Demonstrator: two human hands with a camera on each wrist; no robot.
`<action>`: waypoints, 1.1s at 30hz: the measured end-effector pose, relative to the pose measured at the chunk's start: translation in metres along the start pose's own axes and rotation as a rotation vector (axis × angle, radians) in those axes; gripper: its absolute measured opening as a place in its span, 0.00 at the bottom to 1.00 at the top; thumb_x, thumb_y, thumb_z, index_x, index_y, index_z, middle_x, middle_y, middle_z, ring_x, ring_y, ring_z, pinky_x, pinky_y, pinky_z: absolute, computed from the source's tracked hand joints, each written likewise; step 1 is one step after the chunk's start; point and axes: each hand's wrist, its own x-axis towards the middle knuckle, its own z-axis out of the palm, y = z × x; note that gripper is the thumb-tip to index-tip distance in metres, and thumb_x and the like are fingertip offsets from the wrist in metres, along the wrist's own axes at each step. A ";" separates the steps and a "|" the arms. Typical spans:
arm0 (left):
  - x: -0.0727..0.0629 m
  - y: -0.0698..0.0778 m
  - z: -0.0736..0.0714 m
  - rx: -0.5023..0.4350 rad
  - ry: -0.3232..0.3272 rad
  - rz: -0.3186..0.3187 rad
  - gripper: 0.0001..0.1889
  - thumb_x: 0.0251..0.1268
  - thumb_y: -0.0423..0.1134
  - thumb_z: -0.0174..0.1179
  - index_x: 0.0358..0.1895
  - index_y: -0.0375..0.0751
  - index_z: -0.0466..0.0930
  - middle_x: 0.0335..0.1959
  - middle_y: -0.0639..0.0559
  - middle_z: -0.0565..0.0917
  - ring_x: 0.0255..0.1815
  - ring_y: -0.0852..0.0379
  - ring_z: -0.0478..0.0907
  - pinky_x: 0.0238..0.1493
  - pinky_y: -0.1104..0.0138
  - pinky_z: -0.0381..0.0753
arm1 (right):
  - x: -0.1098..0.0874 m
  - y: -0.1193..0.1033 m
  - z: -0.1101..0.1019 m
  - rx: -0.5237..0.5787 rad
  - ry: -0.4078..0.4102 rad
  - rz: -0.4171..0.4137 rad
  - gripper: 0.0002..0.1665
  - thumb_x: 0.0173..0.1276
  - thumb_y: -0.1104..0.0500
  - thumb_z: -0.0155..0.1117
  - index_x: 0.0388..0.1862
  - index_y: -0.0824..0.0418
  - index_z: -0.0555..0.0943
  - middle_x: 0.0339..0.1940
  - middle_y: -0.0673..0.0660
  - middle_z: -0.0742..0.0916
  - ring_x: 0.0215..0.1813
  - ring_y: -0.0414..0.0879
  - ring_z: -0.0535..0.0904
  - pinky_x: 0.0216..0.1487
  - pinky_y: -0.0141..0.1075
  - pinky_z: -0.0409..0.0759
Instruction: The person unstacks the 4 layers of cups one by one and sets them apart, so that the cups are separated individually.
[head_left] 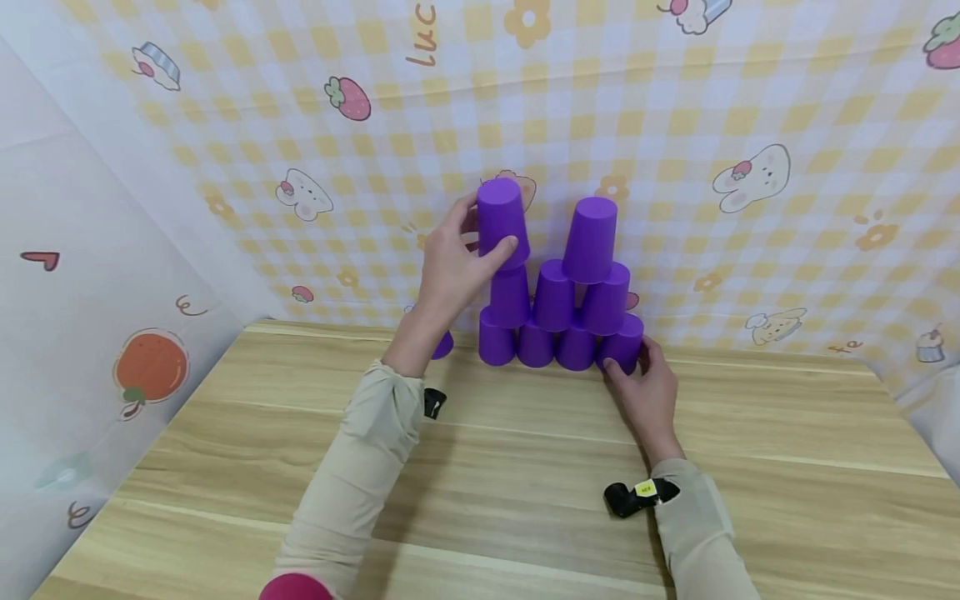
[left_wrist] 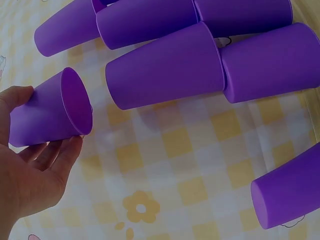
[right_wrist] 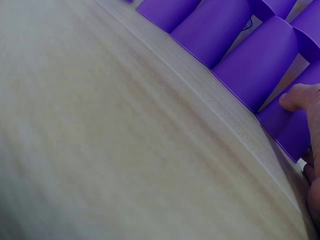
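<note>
In the head view we see the left hand (head_left: 453,267) holding a purple cup (head_left: 501,218) mouth down, its thumb on the near side and its fingers round the far side. This held cup is above the left end of the cup stack (head_left: 555,298), and the left wrist view shows its rim apart from the nearest stacked cup (left_wrist: 165,70). Just past three o'clock from the held cup, a top cup (head_left: 591,242) rests across two cups of the middle row. We count three cups in that row and four in the row beneath, all upside down.

Toward half past four from the held cup, the right hand (head_left: 649,393) grips the end cup (head_left: 622,337) of the bottom row, thumb on its near face. At seven o'clock from the held cup we find a lone cup (head_left: 442,345); the left forearm (head_left: 420,337) covers much of it, so we can only say that it seems to stand mouth down.

The stack stands on a wood-grain counter (head_left: 525,500), in front of a yellow checked cloth (head_left: 645,92). At five o'clock from the stack, a black piece with a yellow label (head_left: 624,500) sits at the right sleeve (head_left: 697,508).
</note>
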 end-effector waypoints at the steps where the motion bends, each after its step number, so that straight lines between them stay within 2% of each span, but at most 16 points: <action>1: 0.000 0.000 0.000 -0.003 0.005 0.004 0.32 0.53 0.39 0.67 0.63 0.39 0.67 0.47 0.45 0.80 0.46 0.57 0.77 0.43 0.72 0.79 | 0.000 0.000 0.000 0.000 -0.001 0.002 0.35 0.57 0.63 0.67 0.62 0.71 0.67 0.58 0.69 0.76 0.59 0.59 0.72 0.62 0.44 0.68; 7: -0.001 -0.001 -0.004 0.003 0.024 0.036 0.31 0.53 0.39 0.68 0.62 0.38 0.68 0.45 0.45 0.81 0.45 0.59 0.78 0.42 0.72 0.79 | 0.000 0.000 -0.001 -0.001 -0.004 0.006 0.35 0.57 0.63 0.67 0.63 0.70 0.67 0.59 0.69 0.75 0.60 0.59 0.71 0.63 0.44 0.68; 14: 0.000 -0.006 -0.012 0.023 0.036 0.031 0.31 0.51 0.38 0.68 0.61 0.39 0.69 0.46 0.45 0.81 0.45 0.59 0.78 0.41 0.73 0.80 | 0.000 0.001 -0.001 0.000 -0.003 0.012 0.36 0.57 0.63 0.68 0.63 0.71 0.66 0.59 0.69 0.75 0.60 0.60 0.71 0.63 0.44 0.68; 21: -0.003 -0.012 -0.024 0.042 0.053 0.024 0.31 0.51 0.37 0.68 0.61 0.37 0.69 0.47 0.44 0.81 0.46 0.55 0.78 0.44 0.68 0.80 | 0.001 0.002 0.000 -0.001 -0.002 0.007 0.35 0.56 0.63 0.68 0.62 0.70 0.67 0.58 0.69 0.76 0.60 0.59 0.71 0.62 0.44 0.68; 28: -0.007 -0.022 -0.032 0.066 0.132 0.017 0.30 0.51 0.34 0.67 0.60 0.37 0.69 0.51 0.46 0.76 0.46 0.53 0.76 0.43 0.69 0.79 | 0.001 0.002 0.000 -0.017 0.002 0.006 0.35 0.57 0.63 0.68 0.62 0.70 0.67 0.58 0.69 0.76 0.60 0.59 0.71 0.62 0.44 0.68; 33: -0.011 -0.030 -0.039 0.054 0.135 -0.004 0.35 0.52 0.34 0.66 0.65 0.43 0.63 0.53 0.45 0.76 0.47 0.53 0.76 0.43 0.67 0.79 | 0.001 0.002 0.000 -0.018 -0.001 0.004 0.36 0.57 0.62 0.67 0.63 0.71 0.67 0.58 0.69 0.76 0.60 0.60 0.71 0.62 0.45 0.68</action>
